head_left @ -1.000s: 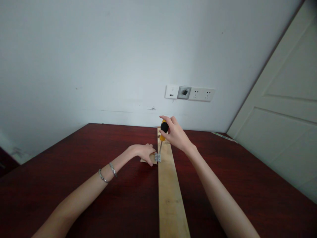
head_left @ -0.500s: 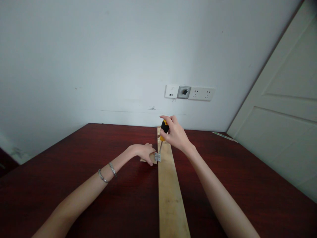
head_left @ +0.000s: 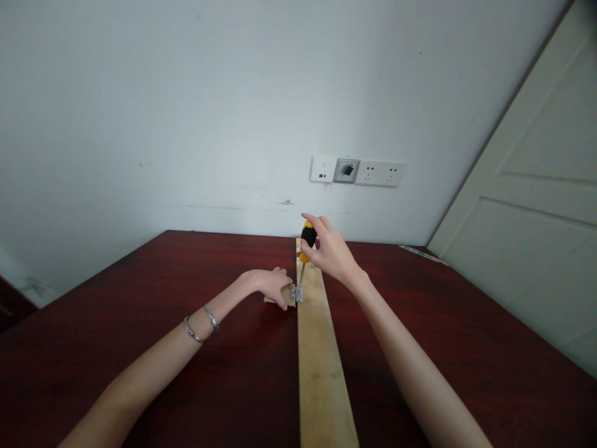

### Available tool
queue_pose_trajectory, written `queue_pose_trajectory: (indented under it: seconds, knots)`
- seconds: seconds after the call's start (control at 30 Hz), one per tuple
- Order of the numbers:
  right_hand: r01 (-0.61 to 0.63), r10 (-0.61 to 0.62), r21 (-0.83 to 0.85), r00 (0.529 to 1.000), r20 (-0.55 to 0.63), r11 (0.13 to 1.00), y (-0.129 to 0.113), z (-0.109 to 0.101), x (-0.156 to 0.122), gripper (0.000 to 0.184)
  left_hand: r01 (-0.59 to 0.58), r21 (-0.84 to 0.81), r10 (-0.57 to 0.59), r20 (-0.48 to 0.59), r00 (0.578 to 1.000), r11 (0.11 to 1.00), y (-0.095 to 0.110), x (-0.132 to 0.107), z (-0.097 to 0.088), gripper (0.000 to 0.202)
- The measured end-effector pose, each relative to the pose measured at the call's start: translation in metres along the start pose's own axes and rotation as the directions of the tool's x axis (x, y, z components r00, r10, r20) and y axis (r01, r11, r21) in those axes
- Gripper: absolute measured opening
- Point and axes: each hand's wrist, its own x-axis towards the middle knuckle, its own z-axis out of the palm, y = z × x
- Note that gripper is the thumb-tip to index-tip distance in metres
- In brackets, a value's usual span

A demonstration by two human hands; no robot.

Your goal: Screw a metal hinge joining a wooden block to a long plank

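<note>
A yellow-and-black screwdriver is held by its handle in my right hand, the fingers closed around it. Its shaft slants down to a small metal hinge. One leaf of the hinge lies on a long wooden plank, the other on a short wooden board to its left. My left hand grips this short board, thumb near the hinge and fingers over the far side. Part of the board is hidden under that hand. Whether the screwdriver's tip sits in a screw is too small to tell.
The plank runs lengthwise over a dark red table toward the wall. Wall sockets are behind it. A thin, pale strip lies at the back right, near a white panelled door.
My hands, the boards and the hinge keep their places. The screwdriver stays on the hinge with hardly any visible shift; the view has tilted very slightly.
</note>
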Motion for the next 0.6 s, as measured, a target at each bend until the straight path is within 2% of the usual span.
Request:
queue_pose_trajectory:
  seconds: [0.17,0.3,0.5,0.6]
  knots:
    - [-0.026,0.026,0.002,0.999,0.024,1.000,0.003,0.001,0.000,0.050,-0.014,-0.002,0.014,0.004,1.000,1.000,0.000,0.000,0.000,0.071]
    - [-0.012,0.012,0.026,1.000,-0.002,1.000,0.006,0.002,-0.001,0.055,-0.009,0.014,0.008,0.017,1.000,1.000,0.002,-0.002,-0.002,0.073]
    - [-0.012,0.018,0.081,0.997,-0.079,0.997,0.009,-0.001,0.001,0.057,-0.030,0.006,0.030,-0.004,1.000,1.000,0.000,-0.002,-0.001,0.077]
    - [-0.061,0.078,0.112,0.984,-0.158,0.992,0.015,-0.006,0.005,0.059,-0.096,0.003,0.096,-0.073,0.993,0.995,-0.007,0.002,0.002,0.073]
